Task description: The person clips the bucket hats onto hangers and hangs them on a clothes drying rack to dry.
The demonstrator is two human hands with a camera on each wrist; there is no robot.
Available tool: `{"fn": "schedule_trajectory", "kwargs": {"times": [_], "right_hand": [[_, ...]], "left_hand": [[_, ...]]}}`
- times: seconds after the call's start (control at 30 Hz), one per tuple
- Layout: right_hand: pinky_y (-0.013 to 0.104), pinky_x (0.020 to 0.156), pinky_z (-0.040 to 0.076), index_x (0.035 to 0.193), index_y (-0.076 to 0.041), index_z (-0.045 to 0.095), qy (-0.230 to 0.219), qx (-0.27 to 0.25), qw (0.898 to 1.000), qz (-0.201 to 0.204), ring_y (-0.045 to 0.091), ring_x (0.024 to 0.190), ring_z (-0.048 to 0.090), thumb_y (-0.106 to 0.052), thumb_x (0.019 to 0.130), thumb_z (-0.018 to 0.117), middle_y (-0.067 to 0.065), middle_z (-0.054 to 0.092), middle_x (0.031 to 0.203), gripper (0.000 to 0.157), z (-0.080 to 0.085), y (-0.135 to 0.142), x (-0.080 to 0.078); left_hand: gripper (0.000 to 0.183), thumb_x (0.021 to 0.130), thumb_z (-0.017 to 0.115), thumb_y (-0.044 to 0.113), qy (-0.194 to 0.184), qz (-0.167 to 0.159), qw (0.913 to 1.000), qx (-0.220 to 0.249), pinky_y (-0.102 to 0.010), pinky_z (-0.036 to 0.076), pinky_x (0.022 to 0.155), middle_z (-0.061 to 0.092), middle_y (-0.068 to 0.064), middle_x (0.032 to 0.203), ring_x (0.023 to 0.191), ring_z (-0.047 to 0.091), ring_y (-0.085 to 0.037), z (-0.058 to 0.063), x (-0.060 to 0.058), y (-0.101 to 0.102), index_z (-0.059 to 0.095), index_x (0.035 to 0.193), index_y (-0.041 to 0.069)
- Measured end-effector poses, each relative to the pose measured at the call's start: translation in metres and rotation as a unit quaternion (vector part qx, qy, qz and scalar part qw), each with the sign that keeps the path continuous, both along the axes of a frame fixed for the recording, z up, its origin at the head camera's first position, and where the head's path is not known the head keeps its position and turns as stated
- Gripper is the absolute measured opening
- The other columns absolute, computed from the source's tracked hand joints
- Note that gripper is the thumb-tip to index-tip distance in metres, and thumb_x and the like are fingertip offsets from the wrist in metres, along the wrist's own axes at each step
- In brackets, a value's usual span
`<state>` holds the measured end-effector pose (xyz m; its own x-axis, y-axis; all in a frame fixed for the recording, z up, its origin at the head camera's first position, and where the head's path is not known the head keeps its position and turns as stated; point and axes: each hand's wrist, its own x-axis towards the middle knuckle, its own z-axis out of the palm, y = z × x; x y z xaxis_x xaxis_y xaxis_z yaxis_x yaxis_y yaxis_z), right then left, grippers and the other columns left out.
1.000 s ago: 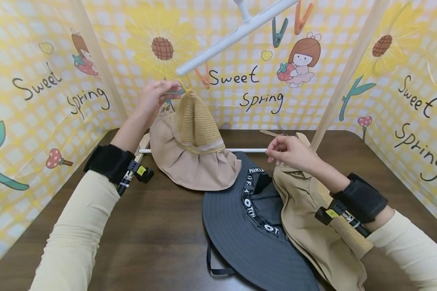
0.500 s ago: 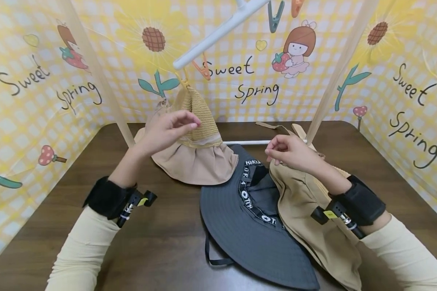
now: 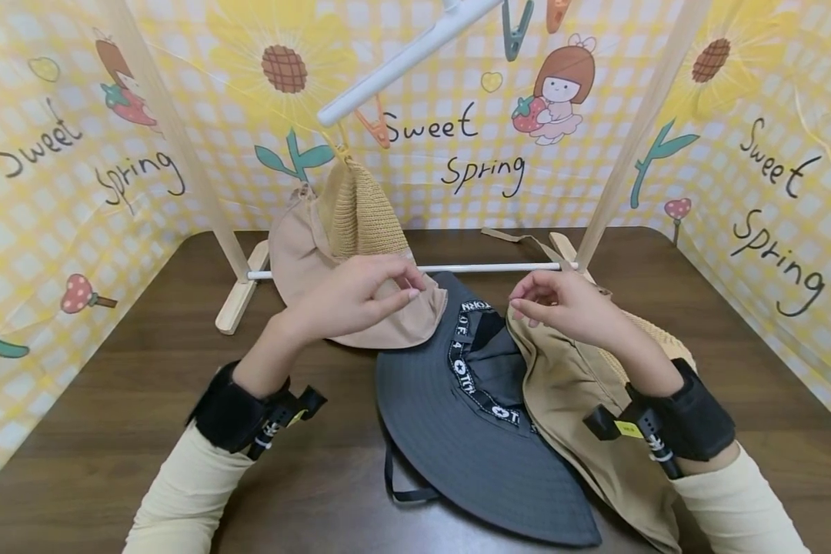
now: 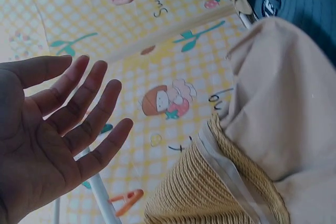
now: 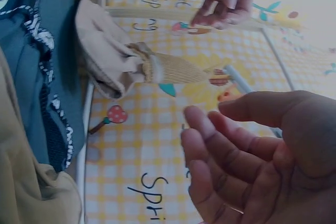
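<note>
A straw-crowned hat with a beige cloth brim (image 3: 298,242) hangs by its top from a yellow clothespin (image 3: 341,148) at the left end of a white bar (image 3: 408,63). My left hand (image 3: 353,296) is in front of this hat, empty, its fingers loosely bent. The left wrist view shows its spread fingers (image 4: 86,95) apart from the hat. My right hand (image 3: 568,304) hovers, also empty and loosely curled, over a tan cloth hat (image 3: 575,385). Between the hands a dark grey wide-brimmed hat (image 3: 436,431) lies with its inside upward, partly under the tan one.
An orange clothespin (image 3: 374,127), a green clothespin (image 3: 517,31) and another orange one hang on the bar. Wooden posts (image 3: 609,146) stand on both sides, joined low by a white rod (image 3: 478,268). A straw hat edge (image 3: 665,335) shows behind the right wrist.
My left hand has left the yellow clothespin and come down and right, in front of the hanging hat. My right hand stays nearly in place. The head view has tilted slightly.
</note>
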<state>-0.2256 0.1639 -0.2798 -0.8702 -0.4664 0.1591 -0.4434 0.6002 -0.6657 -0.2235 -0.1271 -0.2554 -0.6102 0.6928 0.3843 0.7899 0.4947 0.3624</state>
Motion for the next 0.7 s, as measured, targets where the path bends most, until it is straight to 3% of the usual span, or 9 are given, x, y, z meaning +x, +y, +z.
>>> {"fn": "schedule_trajectory", "kwargs": {"times": [0.3, 0.5, 0.7], "right_hand": [[0.027, 0.063, 0.055, 0.099, 0.001, 0.061, -0.004, 0.007, 1.0, -0.013, 0.018, 0.072, 0.064, -0.005, 0.092, 0.056, 0.016, 0.067, 0.086, 0.01, 0.007, 0.016, 0.009], [0.027, 0.065, 0.056, 0.102, 0.001, 0.06, -0.01, 0.009, 1.0, -0.018, 0.009, 0.071, 0.064, -0.008, 0.094, 0.055, 0.017, 0.067, 0.088, 0.014, 0.006, 0.027, 0.005], [0.028, 0.066, 0.056, 0.103, 0.004, 0.059, -0.038, 0.023, 0.999, -0.02, 0.018, 0.076, 0.065, -0.004, 0.094, 0.052, 0.018, 0.067, 0.092, 0.014, 0.003, 0.031, 0.001]], "left_hand": [[0.011, 0.093, 0.056, 0.016, 0.027, -0.016, 0.9983, -0.049, -0.034, 0.053, 0.077, 0.065, 0.002, 0.099, 0.092, 0.059, -0.01, -0.003, 0.012, 0.014, 0.063, 0.101, 0.014], [0.01, 0.093, 0.056, 0.017, 0.003, -0.026, 0.9981, -0.055, -0.035, 0.053, 0.081, 0.066, 0.001, 0.098, 0.091, 0.06, -0.01, -0.006, 0.014, 0.023, 0.063, 0.1, 0.014], [0.013, 0.093, 0.056, 0.018, -0.008, -0.03, 0.9973, -0.067, -0.034, 0.052, 0.08, 0.066, 0.002, 0.098, 0.09, 0.059, -0.011, -0.01, 0.01, 0.034, 0.065, 0.1, 0.013]]}}
